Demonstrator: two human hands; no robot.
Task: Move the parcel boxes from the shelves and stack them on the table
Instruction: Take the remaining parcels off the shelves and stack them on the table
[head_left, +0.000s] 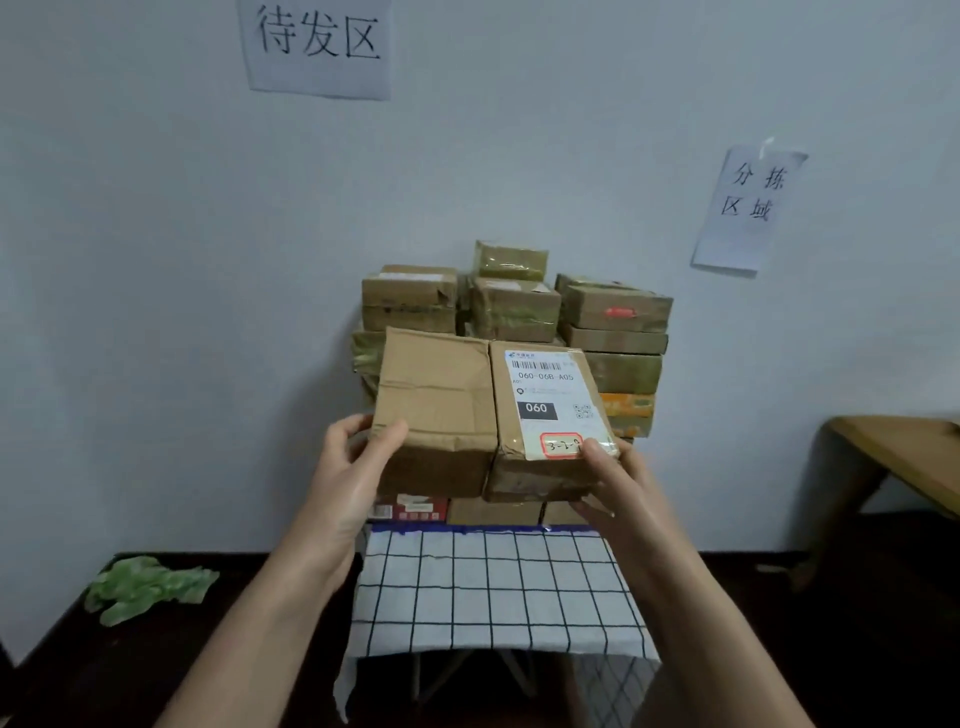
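**Two boxes held over the table**

The left hand (345, 467) grips a plain box (436, 395), thumb on top. The right hand (615, 483) grips a labelled box (553, 389) touching its side. Both boxes are above the checked table (493, 587), before the parcel stack (615, 312).

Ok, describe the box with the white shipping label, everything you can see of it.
The labelled box is scuffed brown cardboard, top tilted toward the camera. A white shipping label covers most of the top: barcode, "060-06B-A05", black "060" block, QR code, red-framed handwritten sticker at the near edge. The right hand grips its near right corner, thumb on the sticker. Its left side meets a plain box held by the left hand, in front of the parcel stack.
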